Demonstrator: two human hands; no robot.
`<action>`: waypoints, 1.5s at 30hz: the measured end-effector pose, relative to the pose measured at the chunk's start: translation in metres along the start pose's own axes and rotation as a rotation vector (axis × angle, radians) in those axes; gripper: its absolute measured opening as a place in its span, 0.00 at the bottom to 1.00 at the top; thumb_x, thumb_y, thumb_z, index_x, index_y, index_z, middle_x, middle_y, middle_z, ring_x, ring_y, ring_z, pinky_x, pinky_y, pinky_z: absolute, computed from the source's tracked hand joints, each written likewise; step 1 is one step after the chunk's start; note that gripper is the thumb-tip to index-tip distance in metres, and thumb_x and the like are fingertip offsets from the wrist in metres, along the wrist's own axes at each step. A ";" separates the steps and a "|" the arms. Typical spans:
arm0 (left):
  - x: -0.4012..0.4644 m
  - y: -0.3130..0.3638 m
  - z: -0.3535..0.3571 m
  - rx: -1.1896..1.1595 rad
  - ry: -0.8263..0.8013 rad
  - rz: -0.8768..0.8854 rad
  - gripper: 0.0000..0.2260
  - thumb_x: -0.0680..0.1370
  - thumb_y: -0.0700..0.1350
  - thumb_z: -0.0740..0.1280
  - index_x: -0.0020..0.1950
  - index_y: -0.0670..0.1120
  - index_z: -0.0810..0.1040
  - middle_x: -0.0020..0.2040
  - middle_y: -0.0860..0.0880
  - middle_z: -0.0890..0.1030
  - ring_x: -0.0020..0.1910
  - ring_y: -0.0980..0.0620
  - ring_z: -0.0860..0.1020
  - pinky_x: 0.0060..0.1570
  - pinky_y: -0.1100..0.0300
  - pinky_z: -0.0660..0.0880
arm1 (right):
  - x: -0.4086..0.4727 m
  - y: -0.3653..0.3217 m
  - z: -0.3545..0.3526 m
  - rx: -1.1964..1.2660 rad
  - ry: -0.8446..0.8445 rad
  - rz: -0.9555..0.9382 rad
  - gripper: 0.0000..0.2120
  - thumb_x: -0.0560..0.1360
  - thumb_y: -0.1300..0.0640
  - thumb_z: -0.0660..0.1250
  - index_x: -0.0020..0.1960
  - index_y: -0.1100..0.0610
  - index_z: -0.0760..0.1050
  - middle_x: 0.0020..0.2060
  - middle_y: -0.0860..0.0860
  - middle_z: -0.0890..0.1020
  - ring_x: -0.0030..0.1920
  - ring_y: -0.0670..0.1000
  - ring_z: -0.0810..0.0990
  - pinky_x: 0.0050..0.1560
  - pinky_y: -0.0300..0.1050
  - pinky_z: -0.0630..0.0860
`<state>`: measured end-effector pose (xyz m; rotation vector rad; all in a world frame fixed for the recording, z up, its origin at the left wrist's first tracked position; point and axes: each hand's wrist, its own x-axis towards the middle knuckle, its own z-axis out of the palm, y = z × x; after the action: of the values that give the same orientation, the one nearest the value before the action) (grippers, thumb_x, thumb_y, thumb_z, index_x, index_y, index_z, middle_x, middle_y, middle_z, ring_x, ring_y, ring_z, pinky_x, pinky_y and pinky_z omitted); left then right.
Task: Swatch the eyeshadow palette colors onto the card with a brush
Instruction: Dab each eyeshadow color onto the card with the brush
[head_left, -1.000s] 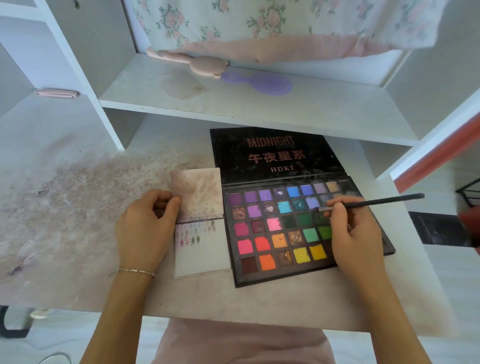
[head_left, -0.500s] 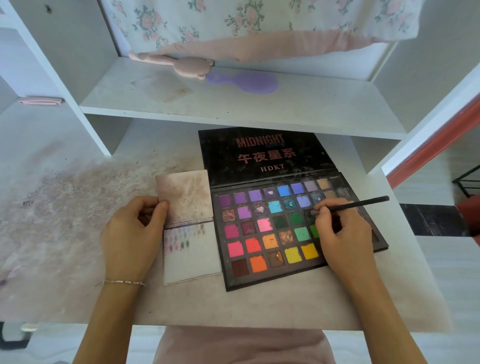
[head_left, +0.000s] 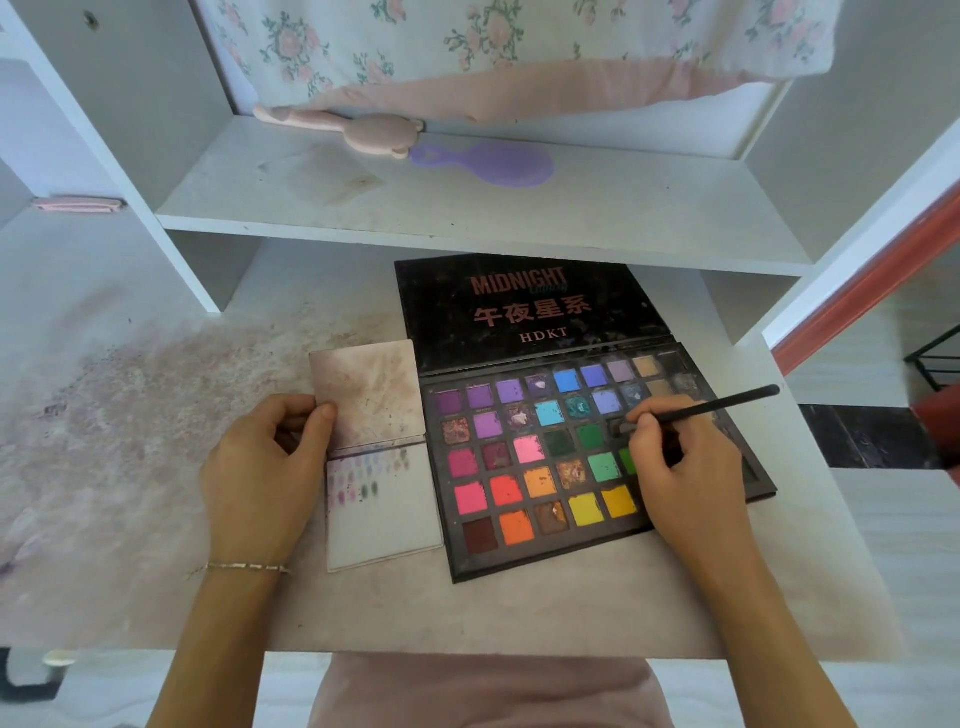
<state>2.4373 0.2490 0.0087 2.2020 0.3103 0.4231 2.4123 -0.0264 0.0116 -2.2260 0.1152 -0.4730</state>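
An open black eyeshadow palette (head_left: 540, 467) with several bright pans lies on the desk, its lid flat behind it. My right hand (head_left: 680, 467) rests over the palette's right side and grips a thin black brush (head_left: 717, 408). The brush tip touches a dark pan in the third row. Left of the palette lies a folded card (head_left: 384, 509) with small colour swatches near its fold. My left hand (head_left: 265, 473) pinches the card's left edge at the fold, thumb on the stained upper flap.
The desk surface (head_left: 130, 415) is stained with pinkish powder to the left. A white shelf (head_left: 467, 208) overhangs behind the palette, holding a purple hairbrush (head_left: 493, 163) and a pink plush item (head_left: 363, 130). Floral fabric hangs above. The desk's front edge runs just below my wrists.
My right hand has shifted the brush tip left and down, from the light purple pans to a dark pan. My left hand stays on the card. The view has shifted slightly.
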 end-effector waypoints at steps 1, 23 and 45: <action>0.000 0.000 0.000 0.000 -0.002 -0.001 0.04 0.74 0.45 0.67 0.40 0.52 0.75 0.33 0.55 0.75 0.34 0.53 0.73 0.39 0.58 0.68 | 0.000 0.000 0.000 -0.007 -0.005 0.002 0.09 0.75 0.64 0.60 0.41 0.51 0.70 0.33 0.41 0.74 0.40 0.32 0.75 0.36 0.23 0.69; 0.001 -0.001 0.000 0.012 0.002 -0.010 0.03 0.74 0.46 0.67 0.40 0.51 0.76 0.32 0.56 0.75 0.32 0.56 0.72 0.37 0.58 0.67 | -0.011 -0.029 0.007 0.147 -0.020 -0.055 0.08 0.72 0.55 0.58 0.41 0.42 0.68 0.35 0.41 0.77 0.39 0.41 0.79 0.35 0.28 0.73; 0.002 -0.007 0.001 0.003 0.011 0.011 0.03 0.73 0.46 0.68 0.39 0.52 0.77 0.33 0.56 0.77 0.35 0.55 0.75 0.37 0.60 0.71 | -0.030 -0.086 0.077 0.220 -0.428 -0.076 0.05 0.72 0.59 0.66 0.40 0.51 0.73 0.35 0.47 0.77 0.37 0.46 0.75 0.36 0.40 0.73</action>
<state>2.4388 0.2534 0.0034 2.2059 0.3052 0.4414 2.4070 0.0920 0.0235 -2.0691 -0.2362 -0.0380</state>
